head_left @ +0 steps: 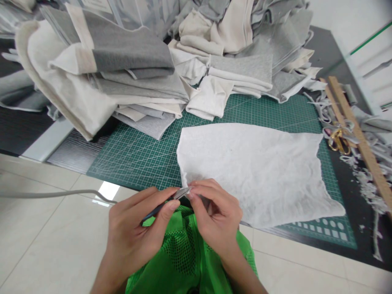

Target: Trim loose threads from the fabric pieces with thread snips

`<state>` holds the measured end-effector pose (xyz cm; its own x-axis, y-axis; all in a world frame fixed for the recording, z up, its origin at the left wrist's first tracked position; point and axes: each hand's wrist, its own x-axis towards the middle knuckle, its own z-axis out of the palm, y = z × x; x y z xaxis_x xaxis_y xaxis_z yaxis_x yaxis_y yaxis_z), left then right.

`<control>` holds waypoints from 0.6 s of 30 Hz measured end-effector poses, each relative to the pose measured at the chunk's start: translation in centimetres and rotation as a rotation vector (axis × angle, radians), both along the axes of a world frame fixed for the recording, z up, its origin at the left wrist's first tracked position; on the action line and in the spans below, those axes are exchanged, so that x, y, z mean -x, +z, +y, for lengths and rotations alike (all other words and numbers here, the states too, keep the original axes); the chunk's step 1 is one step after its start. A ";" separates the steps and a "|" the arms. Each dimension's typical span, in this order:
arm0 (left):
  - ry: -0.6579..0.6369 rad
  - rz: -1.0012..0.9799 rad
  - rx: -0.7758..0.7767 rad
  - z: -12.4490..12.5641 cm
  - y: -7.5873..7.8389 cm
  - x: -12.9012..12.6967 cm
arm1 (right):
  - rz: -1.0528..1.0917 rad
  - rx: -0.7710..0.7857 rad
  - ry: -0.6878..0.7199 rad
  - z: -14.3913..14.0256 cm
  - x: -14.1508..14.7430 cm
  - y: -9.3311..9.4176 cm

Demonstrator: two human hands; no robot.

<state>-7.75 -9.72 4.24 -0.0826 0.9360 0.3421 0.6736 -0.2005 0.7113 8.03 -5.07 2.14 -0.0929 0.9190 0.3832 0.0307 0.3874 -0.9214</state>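
A white fabric piece [254, 171] lies spread on the green cutting mat [147, 151], its near left corner drawn over the table's front edge. My right hand [214, 212] pinches that corner between thumb and fingertips. Closed around a pair of small thread snips [181, 193] is my left hand [141, 224]; the snips have pointed metal blades and a dark handle. Their tips meet the fabric edge right at my right fingertips. Most of the handle is hidden by my left hand, and the exact spot under the blades is too small to make out.
Folded grey and white fabric stacks [131, 61] stand at the back left, with a fabric heap [232, 32] behind the mat. On the right lie gold-handled scissors [338, 141], a wooden ruler [361, 139] and fabric scraps [367, 192]. A grey cable [61, 193] runs at left.
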 end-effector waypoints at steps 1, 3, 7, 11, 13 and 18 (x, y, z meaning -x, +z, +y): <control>0.001 -0.014 0.014 0.0 0.0 0.1 | 0.001 0.000 0.000 0.0 0.0 0.0; 0.022 -0.056 0.025 -0.1 0.1 0.2 | 0.011 -0.001 0.000 0.0 0.0 0.0; 0.080 -0.089 0.020 -0.2 0.1 0.4 | 0.018 -0.017 -0.018 -0.1 0.1 -0.1; 0.070 -0.038 0.042 -0.3 0.2 0.1 | 0.005 -0.077 -0.047 -0.3 0.3 -0.2; 0.077 -0.022 0.058 -0.5 0.4 -0.2 | 0.001 -0.121 -0.067 -0.3 0.4 -0.3; 0.143 -0.028 0.062 -0.7 0.7 -0.9 | -0.038 -0.233 -0.102 -0.5 0.6 -0.6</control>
